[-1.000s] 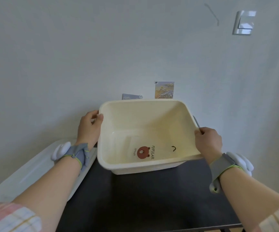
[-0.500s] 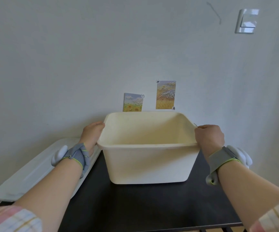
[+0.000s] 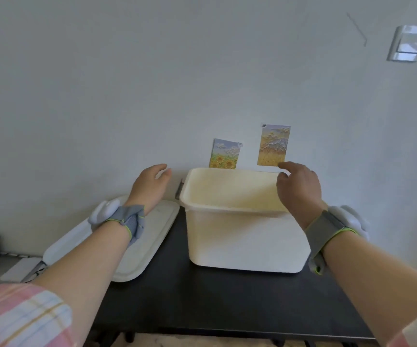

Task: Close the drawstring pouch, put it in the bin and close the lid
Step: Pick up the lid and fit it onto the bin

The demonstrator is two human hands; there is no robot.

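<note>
The table is dark; the bin stands upright on it, right of centre, its far rim close to the wall. The lid lies flat to the left of the bin, partly overhanging the table's left edge. The pouch is not in view, so its whereabouts cannot be told.

Handling, as a judgement: the bin is thin-walled rigid plastic, probably light when empty and smooth enough to slip; grip it under the rolled rim at both short sides. The lid is broad, flat and likely flexes; take it by two opposite edges.

The left hand hovers open, fingers loosely spread, just left of the bin's far-left corner and clear of it. The right hand hangs open over the bin's right rim, gripping nothing.

Difference from the earlier frames: both hands then gripped the rim with the bin tilted toward the camera; the bin is now set down level and both hands have released it.
</note>
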